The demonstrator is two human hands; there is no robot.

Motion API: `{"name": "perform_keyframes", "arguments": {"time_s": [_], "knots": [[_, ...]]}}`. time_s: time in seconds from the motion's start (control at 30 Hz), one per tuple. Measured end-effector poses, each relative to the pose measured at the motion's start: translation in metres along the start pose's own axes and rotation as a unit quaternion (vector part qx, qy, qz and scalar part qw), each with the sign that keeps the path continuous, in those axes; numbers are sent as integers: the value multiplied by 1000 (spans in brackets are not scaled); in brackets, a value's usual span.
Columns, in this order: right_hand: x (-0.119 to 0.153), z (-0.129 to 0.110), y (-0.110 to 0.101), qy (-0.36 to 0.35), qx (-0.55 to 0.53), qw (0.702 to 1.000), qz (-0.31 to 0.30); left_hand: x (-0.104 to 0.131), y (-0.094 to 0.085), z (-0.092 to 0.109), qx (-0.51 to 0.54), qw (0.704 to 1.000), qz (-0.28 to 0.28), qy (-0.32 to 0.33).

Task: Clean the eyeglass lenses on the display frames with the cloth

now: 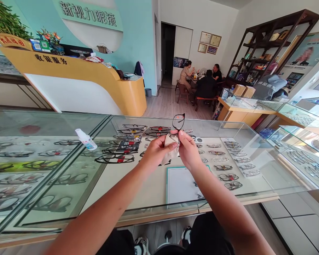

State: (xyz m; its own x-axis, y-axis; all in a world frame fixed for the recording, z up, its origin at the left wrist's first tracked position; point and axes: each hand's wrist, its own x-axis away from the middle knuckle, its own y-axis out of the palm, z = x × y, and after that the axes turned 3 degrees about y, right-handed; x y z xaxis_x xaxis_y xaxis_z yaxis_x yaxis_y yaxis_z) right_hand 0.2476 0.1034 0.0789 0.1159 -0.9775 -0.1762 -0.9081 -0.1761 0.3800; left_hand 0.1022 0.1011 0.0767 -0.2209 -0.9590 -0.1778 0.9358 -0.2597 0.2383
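Observation:
Above the glass counter, both my hands are close together around a pair of dark-framed eyeglasses (178, 121). One lens stands upright above my fingers; the other part is hidden by the cloth and my hands. My left hand (157, 148) is closed on a pale cleaning cloth (171, 151), which is wrapped against the eyeglasses, thumb on top. With thumb and fingers pinched, my right hand (187, 147) grips the frame at the cloth's right side. A white spray bottle (86, 139) with a blue label is to the left of my hands, on the counter glass.
Rows of eyeglasses (117, 158) lie inside the glass display counter (138, 202). A white board with a teal edge (179, 184) is below my hands. Beyond stand a yellow reception desk (133, 95), a side display case (244, 103) and several people (206, 86) seated at a table.

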Motion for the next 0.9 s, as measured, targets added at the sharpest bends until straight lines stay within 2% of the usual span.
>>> {"name": "perform_keyframes", "arguments": {"time_s": [0.17,0.23,0.37,0.53,0.73,0.9], "knots": [[2,8,5,-24,4,999,-28,-1,-4,-5,-67,994,74,41],[1,10,4,-34,21,999,-33,-1,-4,-5,-78,993,83,42],[-2,10,1,-46,16,999,-1,0,-3,-3,-41,998,46,4],[-3,6,-1,4,-18,1000,11,-1,-3,1,-5,999,0,-32],[-4,5,-2,31,-71,997,24,0,-2,3,-18,1000,-1,-20],[-3,4,-4,42,-69,996,24,2,4,-1,-34,999,-3,4]]}}
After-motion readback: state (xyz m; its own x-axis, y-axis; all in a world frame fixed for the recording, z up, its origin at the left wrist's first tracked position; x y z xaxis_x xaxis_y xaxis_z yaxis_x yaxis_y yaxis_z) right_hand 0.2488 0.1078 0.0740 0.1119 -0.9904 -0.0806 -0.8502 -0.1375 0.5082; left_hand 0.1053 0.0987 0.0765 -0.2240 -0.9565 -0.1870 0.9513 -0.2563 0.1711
